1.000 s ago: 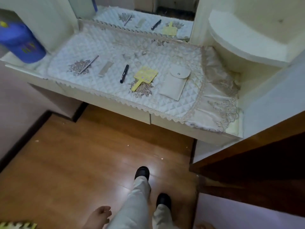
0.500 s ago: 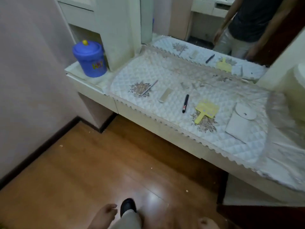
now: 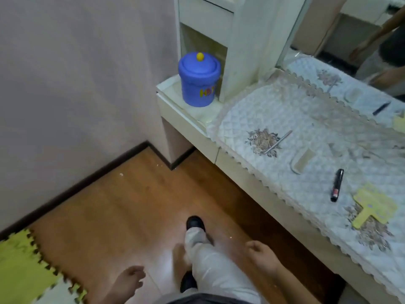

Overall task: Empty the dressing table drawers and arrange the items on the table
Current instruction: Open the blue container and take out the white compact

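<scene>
Both hands hang low in the frame above the wooden floor, fingers loosely curled and empty: left hand (image 3: 129, 281) at bottom centre, right hand (image 3: 262, 257) to its right. On the worktop (image 3: 247, 179), right of frame, well apart from the fingers, lie a metal stick (image 3: 278, 141), a comb (image 3: 302, 161), a black pen (image 3: 337, 185) and a yellow card (image 3: 372, 206).

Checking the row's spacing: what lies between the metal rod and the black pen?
In the head view, a pale comb lies between the metal rod and the black pen.
</scene>
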{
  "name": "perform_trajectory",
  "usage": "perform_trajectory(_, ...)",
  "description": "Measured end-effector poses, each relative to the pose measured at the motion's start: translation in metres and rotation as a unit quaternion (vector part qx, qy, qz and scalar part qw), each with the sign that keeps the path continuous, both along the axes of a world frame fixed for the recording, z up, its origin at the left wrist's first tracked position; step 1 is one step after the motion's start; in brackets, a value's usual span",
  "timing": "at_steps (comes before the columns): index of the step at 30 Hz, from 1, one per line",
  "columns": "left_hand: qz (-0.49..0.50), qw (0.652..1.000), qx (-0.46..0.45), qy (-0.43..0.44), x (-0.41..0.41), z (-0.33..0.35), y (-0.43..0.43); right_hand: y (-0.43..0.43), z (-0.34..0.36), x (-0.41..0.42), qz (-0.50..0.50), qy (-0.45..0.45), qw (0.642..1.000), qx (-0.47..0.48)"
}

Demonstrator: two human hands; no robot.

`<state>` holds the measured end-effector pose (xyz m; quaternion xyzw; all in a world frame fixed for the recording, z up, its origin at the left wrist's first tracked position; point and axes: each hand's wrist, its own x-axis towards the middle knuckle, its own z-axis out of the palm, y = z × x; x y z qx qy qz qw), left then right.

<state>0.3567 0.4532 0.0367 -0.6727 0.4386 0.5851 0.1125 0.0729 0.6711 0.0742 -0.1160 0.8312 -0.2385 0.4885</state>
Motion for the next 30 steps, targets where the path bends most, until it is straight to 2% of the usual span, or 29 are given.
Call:
perform_trajectory(3, 0.032, 0.999, 0.011, 0.009, -0.021, -0.005, -0.018, -0.009, -0.022, -0.015, -0.006, -0.026, 0.998, 0.048)
perform_trajectory(5, 0.045, 0.999, 0.008, -0.024, -0.036, 0.006, -0.046, -0.014, -0.033, -0.024, -0.051, -0.047, 0.993, 0.093)
perform_trajectory(8, 0.022, 1.0, 0.004, -0.018, -0.067, 0.022, -0.078, -0.037, -0.034, -0.047, -0.065, -0.054, 0.989, 0.119)
perform_trajectory(13, -0.044, 0.997, -0.049, 0.032, -0.12, 0.044, -0.139, -0.108, -0.015, -0.093, -0.039, -0.053, 0.994, 0.092)
perform_trajectory(18, -0.091, 0.994, -0.044, 0.042, -0.154, 0.051, -0.192, -0.183, 0.006, -0.109, -0.109, -0.071, 0.992, -0.005)
perform_trajectory(22, -0.184, 0.982, -0.03, 0.036, -0.171, 0.046, -0.243, -0.218, 0.01, -0.109, -0.178, -0.073, 0.981, -0.022)
perform_trajectory(26, -0.287, 0.957, -0.024, 0.011, -0.185, 0.043, -0.312, -0.23, 0.009, -0.089, -0.278, -0.077, 0.956, 0.044)
perform_trajectory(30, -0.408, 0.911, -0.059, 0.029, -0.218, 0.02, -0.379, -0.26, 0.021, -0.061, -0.317, -0.099, 0.941, 0.065)
